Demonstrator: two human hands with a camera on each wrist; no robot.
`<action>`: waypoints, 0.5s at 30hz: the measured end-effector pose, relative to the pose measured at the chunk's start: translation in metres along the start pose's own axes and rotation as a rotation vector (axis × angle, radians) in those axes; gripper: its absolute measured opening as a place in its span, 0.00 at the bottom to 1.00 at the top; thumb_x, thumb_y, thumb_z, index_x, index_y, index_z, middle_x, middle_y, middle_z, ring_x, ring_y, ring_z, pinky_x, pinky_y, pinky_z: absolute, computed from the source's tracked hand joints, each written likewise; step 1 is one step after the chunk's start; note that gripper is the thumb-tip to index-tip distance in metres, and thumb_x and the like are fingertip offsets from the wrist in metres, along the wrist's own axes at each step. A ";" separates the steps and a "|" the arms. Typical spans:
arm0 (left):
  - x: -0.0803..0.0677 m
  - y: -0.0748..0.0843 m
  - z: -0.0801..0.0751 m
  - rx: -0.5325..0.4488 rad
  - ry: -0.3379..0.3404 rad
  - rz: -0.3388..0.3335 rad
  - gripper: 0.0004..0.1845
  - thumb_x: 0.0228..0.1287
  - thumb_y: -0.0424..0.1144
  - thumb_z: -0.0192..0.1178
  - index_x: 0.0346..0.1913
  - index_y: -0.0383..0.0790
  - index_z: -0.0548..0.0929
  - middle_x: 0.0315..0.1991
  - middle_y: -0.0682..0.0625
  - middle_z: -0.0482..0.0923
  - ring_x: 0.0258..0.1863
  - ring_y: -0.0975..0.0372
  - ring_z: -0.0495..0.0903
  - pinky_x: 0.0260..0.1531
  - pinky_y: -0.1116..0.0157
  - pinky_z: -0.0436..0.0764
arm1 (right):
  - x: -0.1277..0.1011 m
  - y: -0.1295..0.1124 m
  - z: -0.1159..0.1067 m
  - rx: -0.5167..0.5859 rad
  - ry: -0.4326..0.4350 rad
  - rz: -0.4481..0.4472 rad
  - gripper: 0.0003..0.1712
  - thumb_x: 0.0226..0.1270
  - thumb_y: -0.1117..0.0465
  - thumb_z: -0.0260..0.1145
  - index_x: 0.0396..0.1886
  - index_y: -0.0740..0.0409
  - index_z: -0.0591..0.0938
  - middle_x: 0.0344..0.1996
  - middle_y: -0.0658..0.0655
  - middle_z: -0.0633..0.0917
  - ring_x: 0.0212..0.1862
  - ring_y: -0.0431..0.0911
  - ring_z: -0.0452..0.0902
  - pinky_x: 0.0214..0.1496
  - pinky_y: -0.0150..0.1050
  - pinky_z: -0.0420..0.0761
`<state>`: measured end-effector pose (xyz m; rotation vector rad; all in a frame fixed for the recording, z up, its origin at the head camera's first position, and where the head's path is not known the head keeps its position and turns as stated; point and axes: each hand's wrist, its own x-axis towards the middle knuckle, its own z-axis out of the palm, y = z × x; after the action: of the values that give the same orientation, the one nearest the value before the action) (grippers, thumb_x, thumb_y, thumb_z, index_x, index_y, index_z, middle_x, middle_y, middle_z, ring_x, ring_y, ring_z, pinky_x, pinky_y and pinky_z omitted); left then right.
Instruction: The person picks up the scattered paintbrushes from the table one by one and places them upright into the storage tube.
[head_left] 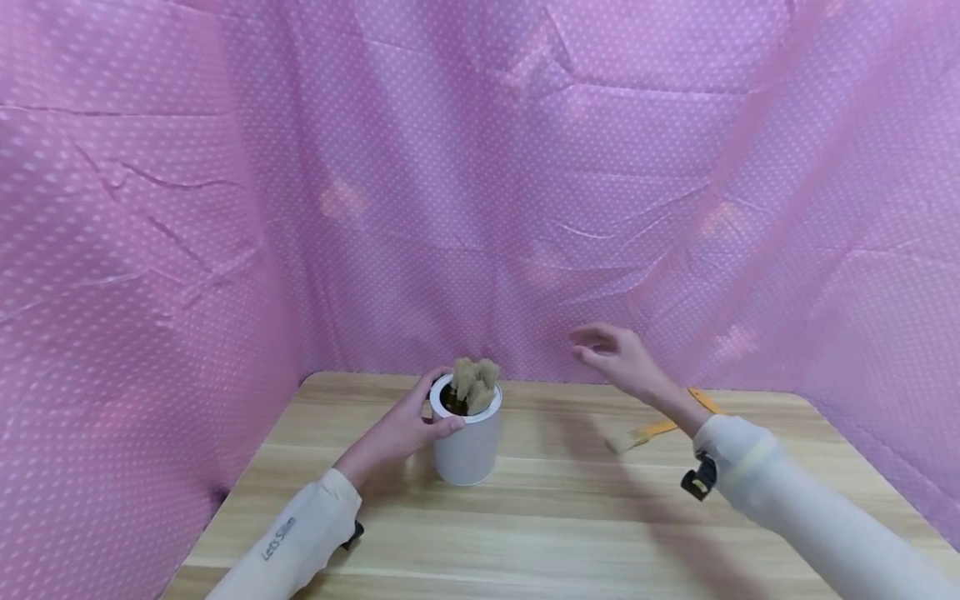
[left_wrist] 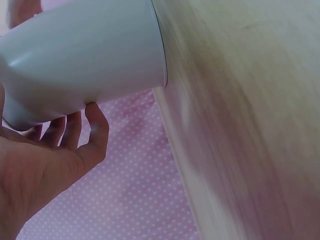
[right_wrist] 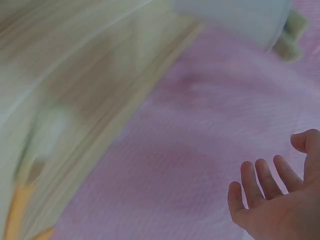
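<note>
Two hands were over the table (head_left: 570, 517). The left hand (head_left: 401, 429) gripped the white pot (head_left: 467, 442), which stood upright near the table's middle with a fuzzy cactus (head_left: 474, 383) in it. The right hand (head_left: 622, 358) hung in the air, fingers loosely spread, holding nothing. A brush (head_left: 645, 433) lay untouched beneath it, so brushing looked not yet begun.

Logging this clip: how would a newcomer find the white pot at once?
On the wooden table before the pink dotted cloth, look near the back edge. The white pot stands upright in the left hand's grip, the only thing with fuzzy tan cactus stems on top.
</note>
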<state>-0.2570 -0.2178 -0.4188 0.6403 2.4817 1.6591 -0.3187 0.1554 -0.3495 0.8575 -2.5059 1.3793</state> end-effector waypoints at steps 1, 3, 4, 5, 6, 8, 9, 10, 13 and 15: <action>0.000 0.000 0.000 0.000 0.002 0.002 0.41 0.63 0.55 0.72 0.73 0.64 0.61 0.71 0.55 0.64 0.69 0.60 0.65 0.61 0.49 0.73 | -0.002 0.007 -0.006 -0.034 0.000 -0.008 0.19 0.72 0.63 0.69 0.58 0.66 0.81 0.53 0.63 0.84 0.54 0.58 0.80 0.61 0.54 0.78; 0.000 0.001 0.002 -0.003 0.005 0.007 0.41 0.62 0.55 0.72 0.73 0.64 0.61 0.70 0.56 0.64 0.69 0.60 0.65 0.61 0.50 0.73 | -0.009 0.020 -0.017 -0.090 -0.005 -0.019 0.19 0.71 0.64 0.68 0.58 0.67 0.80 0.53 0.65 0.83 0.54 0.59 0.80 0.60 0.57 0.77; 0.000 0.001 0.002 -0.006 0.006 0.008 0.41 0.62 0.55 0.72 0.73 0.64 0.61 0.70 0.56 0.64 0.69 0.60 0.65 0.62 0.50 0.73 | -0.012 0.027 -0.023 -0.123 -0.008 -0.029 0.19 0.71 0.65 0.68 0.58 0.67 0.80 0.53 0.66 0.83 0.54 0.59 0.79 0.60 0.58 0.77; 0.000 0.001 0.003 -0.004 0.008 0.008 0.41 0.62 0.55 0.72 0.73 0.64 0.61 0.70 0.57 0.64 0.69 0.60 0.65 0.62 0.50 0.73 | -0.016 0.037 -0.028 -0.160 -0.003 -0.046 0.19 0.71 0.64 0.68 0.58 0.66 0.80 0.53 0.66 0.83 0.53 0.58 0.79 0.60 0.59 0.76; 0.000 0.001 0.003 -0.006 0.008 0.008 0.41 0.62 0.55 0.72 0.74 0.64 0.61 0.70 0.57 0.64 0.69 0.59 0.65 0.62 0.50 0.73 | -0.020 0.044 -0.033 -0.184 -0.002 -0.047 0.19 0.71 0.64 0.68 0.58 0.66 0.80 0.53 0.65 0.83 0.53 0.59 0.79 0.59 0.60 0.76; 0.000 0.001 0.004 -0.005 0.010 0.006 0.41 0.62 0.56 0.72 0.74 0.65 0.61 0.71 0.58 0.64 0.69 0.59 0.65 0.62 0.49 0.73 | -0.028 0.055 -0.041 -0.213 -0.004 -0.035 0.19 0.72 0.64 0.68 0.58 0.66 0.80 0.53 0.66 0.83 0.53 0.60 0.79 0.59 0.62 0.76; -0.001 0.001 0.004 -0.002 0.011 0.003 0.42 0.62 0.56 0.72 0.74 0.65 0.61 0.71 0.58 0.64 0.69 0.58 0.65 0.61 0.49 0.73 | -0.032 0.061 -0.044 -0.230 0.002 -0.032 0.18 0.72 0.64 0.68 0.58 0.66 0.80 0.53 0.66 0.83 0.53 0.60 0.79 0.59 0.63 0.76; -0.001 0.001 0.005 0.000 0.014 -0.001 0.42 0.62 0.56 0.72 0.74 0.65 0.60 0.71 0.58 0.63 0.69 0.58 0.65 0.61 0.49 0.73 | -0.036 0.065 -0.048 -0.236 0.005 -0.026 0.18 0.72 0.64 0.67 0.58 0.66 0.80 0.53 0.67 0.83 0.53 0.61 0.79 0.59 0.64 0.75; -0.003 0.001 0.005 0.014 0.017 -0.002 0.42 0.62 0.56 0.72 0.75 0.64 0.60 0.71 0.56 0.63 0.70 0.57 0.65 0.62 0.49 0.73 | -0.045 0.075 -0.055 -0.257 0.021 -0.005 0.17 0.72 0.65 0.67 0.56 0.69 0.81 0.52 0.69 0.83 0.52 0.62 0.80 0.58 0.63 0.76; -0.007 0.000 0.004 0.027 0.025 -0.013 0.44 0.62 0.57 0.71 0.76 0.63 0.58 0.72 0.54 0.62 0.70 0.57 0.64 0.62 0.49 0.73 | -0.050 0.082 -0.058 -0.258 0.027 0.006 0.17 0.72 0.66 0.67 0.55 0.70 0.81 0.52 0.70 0.83 0.51 0.63 0.80 0.58 0.63 0.76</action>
<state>-0.2495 -0.2165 -0.4216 0.6080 2.5246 1.6417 -0.3306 0.2570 -0.3959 0.7731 -2.5919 1.0293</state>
